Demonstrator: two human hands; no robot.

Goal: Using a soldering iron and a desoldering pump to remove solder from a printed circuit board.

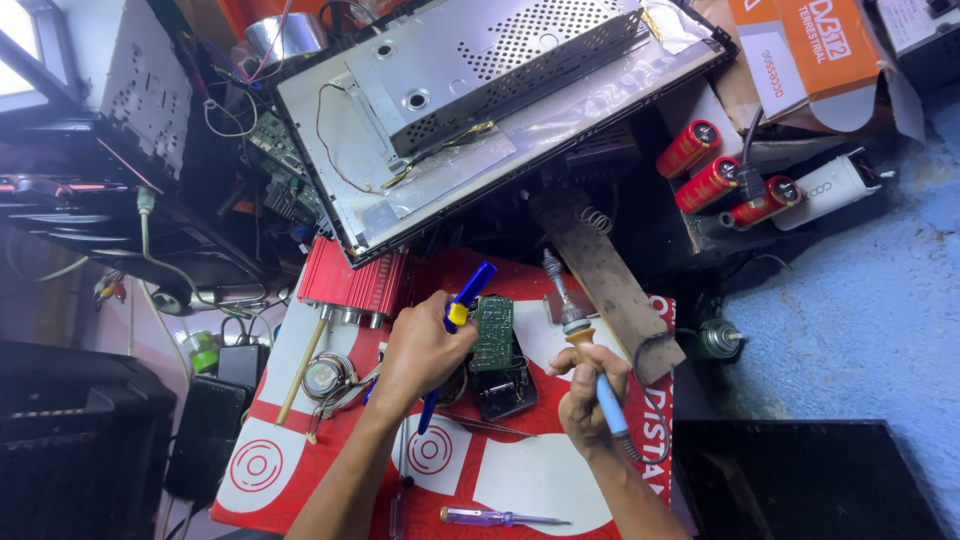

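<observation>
At the middle of the counter (300, 470), on its red and white cover: left hand (425, 350) closed around a blue desoldering pump (455, 335) with a yellow band, long axis running from near-left up to far-right, tip just beside the left edge of the small green circuit board (492, 332). Right hand (590, 385) closed on the blue handle of a soldering iron (580, 345), shaft pointing far and slightly left, tip apart from the board on its right. Board standing between both hands, long axis near to far, closer to the left fingers. Further out, a purple screwdriver (500, 517) lying near, an open metal chassis (480, 110) far.
</observation>
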